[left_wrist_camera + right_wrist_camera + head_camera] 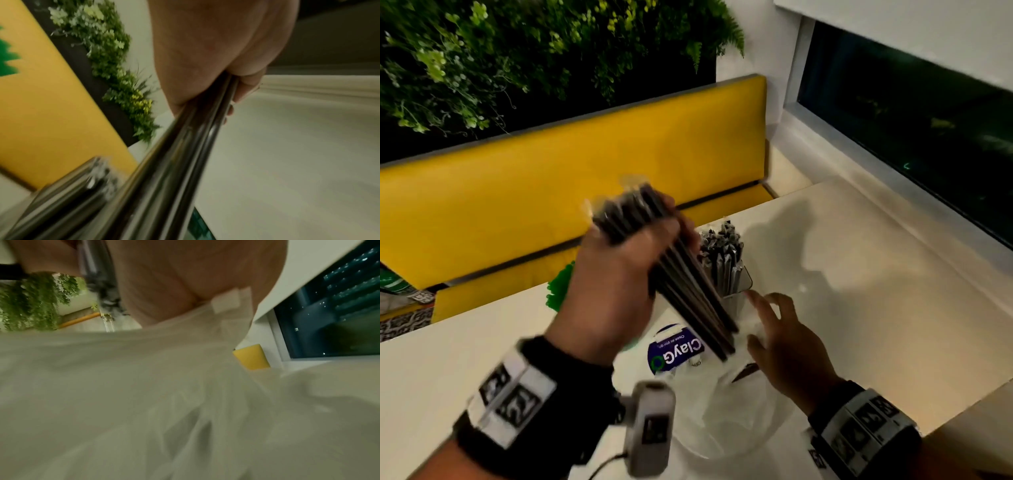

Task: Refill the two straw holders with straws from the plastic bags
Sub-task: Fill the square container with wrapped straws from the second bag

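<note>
My left hand point(626, 270) grips a bundle of dark straws point(688, 291) in clear wrappers, tilted down to the right above the table. The left wrist view shows the same straws point(185, 154) running out from under my curled fingers point(242, 91). Just behind the bundle stands a clear straw holder point(741, 286) packed with wrapped dark straws point(720, 253). My right hand point(777, 329) hovers beside the holder with fingers spread, over a crumpled clear plastic bag point(722, 414). The bag point(144, 386) fills the right wrist view. Green straws point(560, 286) stick out behind my left hand; what holds them is hidden.
A blue and white ClayGo label point(676, 349) lies under the bundle. The cream table point(876, 274) stretches right toward a dark window point(911, 130). A yellow padded bench point(551, 192) runs along the far edge, with a wall of foliage point(517, 51) above it.
</note>
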A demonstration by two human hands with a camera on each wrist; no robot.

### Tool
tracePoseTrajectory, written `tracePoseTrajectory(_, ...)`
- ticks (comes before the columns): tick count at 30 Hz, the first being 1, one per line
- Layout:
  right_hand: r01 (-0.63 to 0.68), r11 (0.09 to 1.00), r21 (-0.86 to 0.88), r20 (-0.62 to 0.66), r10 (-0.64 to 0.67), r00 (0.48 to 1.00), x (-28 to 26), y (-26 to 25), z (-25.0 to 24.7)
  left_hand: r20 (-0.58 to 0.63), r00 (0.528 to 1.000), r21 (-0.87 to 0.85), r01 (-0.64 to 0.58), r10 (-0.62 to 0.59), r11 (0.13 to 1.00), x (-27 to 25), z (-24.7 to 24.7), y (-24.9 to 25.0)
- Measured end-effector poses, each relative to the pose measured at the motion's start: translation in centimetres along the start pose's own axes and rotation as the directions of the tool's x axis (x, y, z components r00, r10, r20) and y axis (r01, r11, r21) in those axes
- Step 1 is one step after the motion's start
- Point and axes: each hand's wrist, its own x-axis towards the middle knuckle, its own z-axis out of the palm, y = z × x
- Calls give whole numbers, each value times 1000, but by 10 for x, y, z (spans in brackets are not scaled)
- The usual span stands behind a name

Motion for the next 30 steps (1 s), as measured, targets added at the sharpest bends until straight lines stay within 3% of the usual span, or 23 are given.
tracePoseTrajectory(2, -33, 999, -30, -42, 31, 999, 13, -5, -3, -118, 993, -63, -13, 5, 998, 27, -1, 4)
tracePoseTrajectory(7, -33, 999, -42, -111, 28, 993, 40, -10, 0, -326, 945, 12, 39, -33, 999, 65, 12, -31)
tracePoseTrajectory(11, 8, 1000, -11, -154, -9, 988, 47, -6, 5, -406, 913, 51, -10, 30, 999, 81, 18, -48)
tracePoseTrajectory(17, -4, 999, -43, -92, 0, 996, 52, -6, -1, -320, 920, 254, -148, 228, 956, 83, 18, -66)
tracePoseTrajectory(20, -9, 999, -45, -73, 6, 997, 56, -6, -2, -248, 930, 352, -174, 271, 920, 83, 17, -78)
tracePoseTrajectory(23, -18, 998, -57, -55, 15, 998, 60, -7, -4, -127, 977, 542, -76, 170, 837, 72, 9, -108)
tracePoseTrajectory(26, -36, 999, -34, -35, 34, 999, 59, -9, -8, 19, 995, 791, -74, 96, 608, 58, -8, -136)
tracePoseTrajectory(30, -47, 999, -15, -19, 47, 999, 59, -12, -13, 82, 995, 703, -22, -50, 711, 56, -20, -122)
